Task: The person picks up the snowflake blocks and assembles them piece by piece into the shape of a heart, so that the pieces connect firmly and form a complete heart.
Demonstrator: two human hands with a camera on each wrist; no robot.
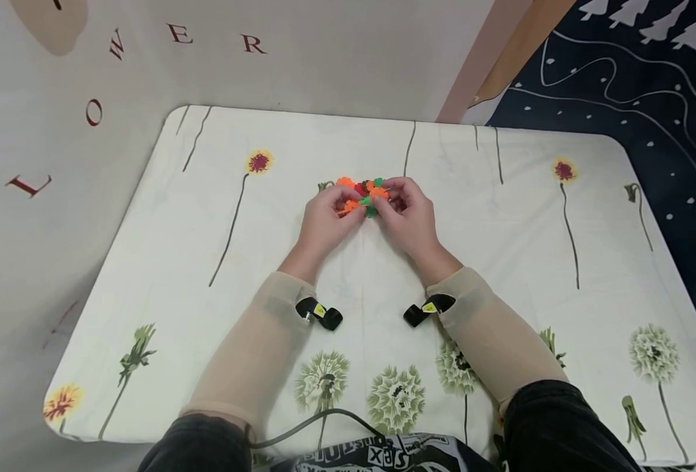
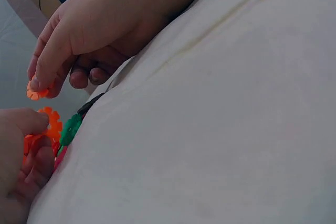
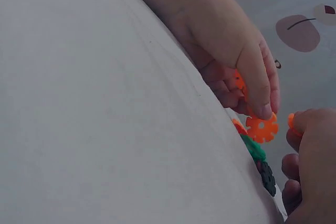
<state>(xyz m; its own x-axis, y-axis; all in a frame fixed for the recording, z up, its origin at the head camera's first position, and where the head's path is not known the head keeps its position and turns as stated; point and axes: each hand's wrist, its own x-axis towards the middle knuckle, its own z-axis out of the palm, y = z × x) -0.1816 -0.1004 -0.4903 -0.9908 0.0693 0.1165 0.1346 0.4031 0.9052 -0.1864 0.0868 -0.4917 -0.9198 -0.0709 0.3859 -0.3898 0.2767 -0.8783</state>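
A small cluster of toothed plastic discs (image 1: pixel 364 194), orange, green and red, sits between both hands at the middle of the table. My left hand (image 1: pixel 326 221) pinches an orange disc of the cluster (image 3: pixel 261 128), and green discs (image 2: pixel 70 129) and a dark disc (image 3: pixel 268 178) hang below it. My right hand (image 1: pixel 409 217) pinches a separate small orange disc (image 2: pixel 38 93) at its fingertips, a short way from the cluster. The white cloth hides the lower parts of both hands in the wrist views.
A cream tablecloth printed with dandelions (image 1: pixel 501 216) covers the table. A wall with red letters (image 1: pixel 94 111) stands to the left and behind. Dark blue patterned fabric (image 1: pixel 649 98) lies at the right. A black cable (image 1: pixel 300 423) runs along the near edge.
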